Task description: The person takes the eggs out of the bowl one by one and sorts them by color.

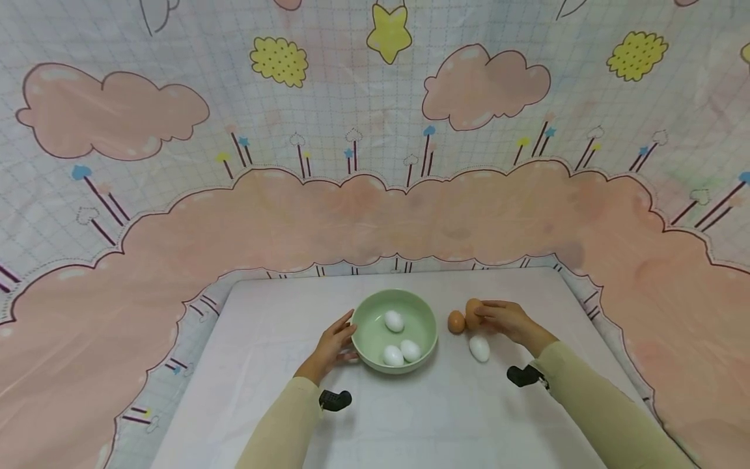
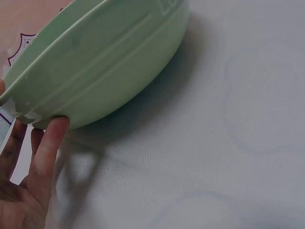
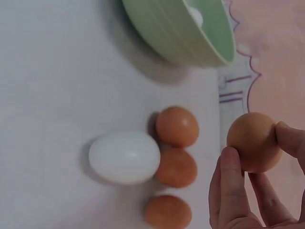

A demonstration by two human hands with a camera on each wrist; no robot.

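Observation:
A pale green bowl stands on the table with three white eggs inside. Against its left side rests my left hand, fingers spread and fairly straight, touching the outer wall and rim. The left wrist view shows the thumb on the bowl's outer wall. My right hand pinches a brown egg between thumb and fingers, raised above the table right of the bowl. Below it lie a white egg and three brown eggs; the head view partly hides this group behind the hand.
White cloth covers the table. Behind it hangs a patterned curtain with pink clouds and stars. A small black device sits at each wrist, the left one and the right one.

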